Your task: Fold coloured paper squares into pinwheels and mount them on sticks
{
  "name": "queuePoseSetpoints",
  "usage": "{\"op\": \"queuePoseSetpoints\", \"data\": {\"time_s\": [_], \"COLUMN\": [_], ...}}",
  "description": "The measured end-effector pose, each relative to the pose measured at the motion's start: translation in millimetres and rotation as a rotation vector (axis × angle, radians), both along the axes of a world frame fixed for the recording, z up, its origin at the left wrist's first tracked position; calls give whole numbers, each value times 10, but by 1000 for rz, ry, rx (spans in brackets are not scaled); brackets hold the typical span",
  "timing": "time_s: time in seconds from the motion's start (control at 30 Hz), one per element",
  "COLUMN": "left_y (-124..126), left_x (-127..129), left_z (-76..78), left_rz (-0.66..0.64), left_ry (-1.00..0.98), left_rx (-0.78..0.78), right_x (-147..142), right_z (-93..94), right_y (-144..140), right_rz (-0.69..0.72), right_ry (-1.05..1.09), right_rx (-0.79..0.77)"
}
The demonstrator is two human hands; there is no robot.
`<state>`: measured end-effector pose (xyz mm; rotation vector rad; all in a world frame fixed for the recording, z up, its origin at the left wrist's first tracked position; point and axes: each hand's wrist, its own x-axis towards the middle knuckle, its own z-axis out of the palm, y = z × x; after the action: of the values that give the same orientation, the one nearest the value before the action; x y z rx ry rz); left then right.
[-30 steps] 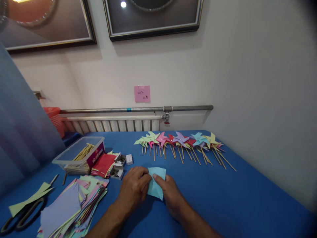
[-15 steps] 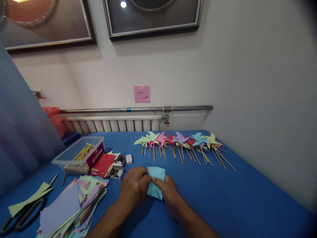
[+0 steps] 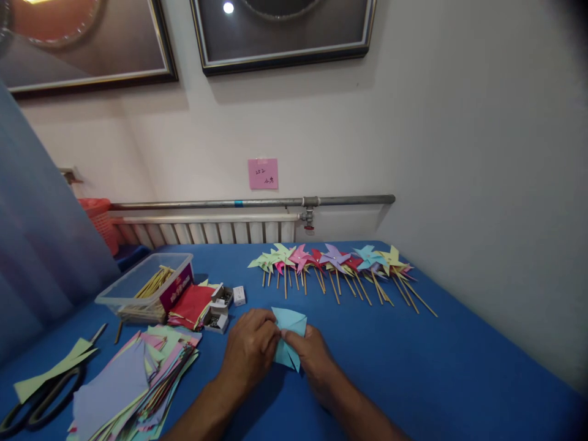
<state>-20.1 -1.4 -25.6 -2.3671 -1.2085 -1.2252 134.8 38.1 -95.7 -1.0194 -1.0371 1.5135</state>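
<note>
A light-blue square of paper (image 3: 290,320) with slits cut in it is held up between both hands, just above the blue table. My left hand (image 3: 252,343) closes on its left side, fingers curled and pressed near the paper's middle; whether a small pin is between them I cannot make out. My right hand (image 3: 312,355) grips the right side, thumb on top and the other fingers behind the sheet. Left of my hands are small open boxes of pins (image 3: 215,320) and a stack of red paper squares (image 3: 193,304).
Finished paper pinwheels (image 3: 335,258) on sticks lie in a row at the back. On the left stand a clear plastic box (image 3: 184,269) of wooden sticks, a pile of coloured paper sheets (image 3: 114,383), and black-handled scissors (image 3: 57,395) under green paper. A wall bounds the right.
The light-blue paper has bent a little and its upper left corner sticks up more. My left fingers have shifted slightly at its middle. Both hands keep their hold.
</note>
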Motion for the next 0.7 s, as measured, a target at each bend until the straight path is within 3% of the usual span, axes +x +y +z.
{"op": "queuePoseSetpoints", "data": {"time_s": [0.2, 0.33, 0.43, 0.53, 0.7], "left_y": [5, -20, -26, 11, 85], "left_x": [1, 2, -31, -89, -103], "left_z": [-24, 5, 98, 192, 201], "left_rz": [-37, -75, -95, -16, -40], "left_ry": [-59, -139, -321, -552, -772], "left_rx": [-23, -135, -326, -583, -939], "right_x": [8, 4, -2, 8, 47], "right_z": [175, 211, 129, 70, 219], "right_y": [-55, -62, -21, 6, -77], "right_rz": [26, 16, -52, -76, -63], "right_ry": [25, 5, -58, -136, -206], "right_rx": [18, 50, 74, 82, 108]}}
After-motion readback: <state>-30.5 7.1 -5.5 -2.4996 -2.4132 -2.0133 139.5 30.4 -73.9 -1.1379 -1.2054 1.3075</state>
